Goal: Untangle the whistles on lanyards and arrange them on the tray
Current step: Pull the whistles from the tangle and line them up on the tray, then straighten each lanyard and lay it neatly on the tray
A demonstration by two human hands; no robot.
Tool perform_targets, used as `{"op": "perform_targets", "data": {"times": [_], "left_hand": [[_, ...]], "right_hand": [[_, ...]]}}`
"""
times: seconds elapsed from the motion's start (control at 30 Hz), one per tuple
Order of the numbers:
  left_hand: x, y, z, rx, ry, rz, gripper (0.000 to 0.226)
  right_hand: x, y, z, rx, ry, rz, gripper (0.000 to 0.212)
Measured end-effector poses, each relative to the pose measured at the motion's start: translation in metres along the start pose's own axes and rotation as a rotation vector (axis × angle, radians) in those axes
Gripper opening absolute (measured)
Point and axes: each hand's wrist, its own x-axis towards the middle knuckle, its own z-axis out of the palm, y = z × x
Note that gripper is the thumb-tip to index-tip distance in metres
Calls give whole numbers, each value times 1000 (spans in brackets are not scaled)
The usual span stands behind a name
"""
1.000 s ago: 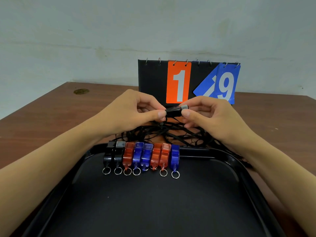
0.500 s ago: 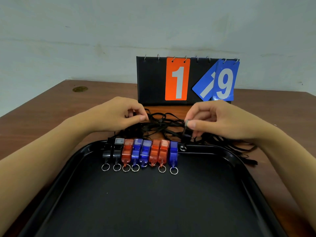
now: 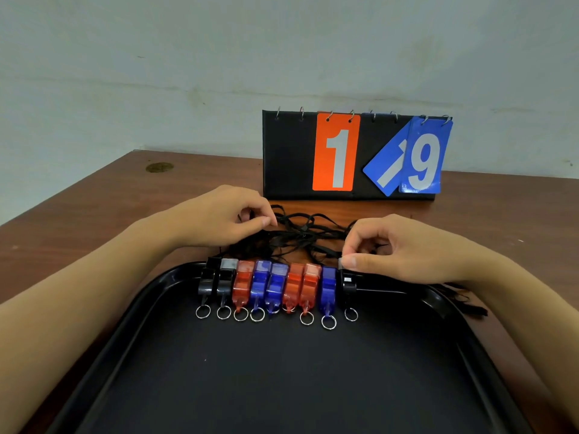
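Black whistle point(image 3: 348, 285) now down at the row's right end on the tray point(image 3: 150, 296) — right hand point(image 3: 404, 249) pinching its top, left hand point(image 3: 219, 217) pinching lanyards point(image 3: 300, 233) at centre.

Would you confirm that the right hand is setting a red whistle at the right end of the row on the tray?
Not quite: the whistle the right hand pinches is black, not red. The head view shows it at the right end of the row on the tray, beside a blue whistle, as you said.
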Motion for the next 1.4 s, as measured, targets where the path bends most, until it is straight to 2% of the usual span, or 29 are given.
{"op": "perform_targets", "data": {"times": [0.2,0.4,0.6,0.73,0.8,0.87,0.97,1.07,1.17,1.23,1.33,1.4], "left_hand": [[3,12,3,-35,78,44,27],[3,25,14,-67,-166,-3,39],[3,31,13,-87,-215,-41,40],[4,31,10,-107,-105,20,37],[5,34,5,-110,12,80,29],[3,39,-1,-133,145,96,19],[1,49,-6,-248,286,87,6],[-1,60,-6,-303,300,117,12],[-3,67,-4,-300,264,135,23],[-4,70,-4,-215,276,139,27],[-4,70,-5,-13,326,151,23],[-3,67,-7,16,369,126,19]], "right_hand": [[2,0,5,-1,-2,12,12],[2,2,6,-54,-18,5,10],[0,-3,4,-42,41,-31,11],[1,-6,3,34,295,-70,10],[4,-2,5,-58,486,-95,9],[7,0,7,-193,603,-114,20],[9,0,13,-351,575,-159,45],[14,-5,21,-402,502,-191,53],[17,-6,25,-367,489,-202,47],[18,-7,26,-333,528,-209,36],[19,-8,24,-327,576,-210,18],[18,-7,20,-304,556,-170,14]]}}
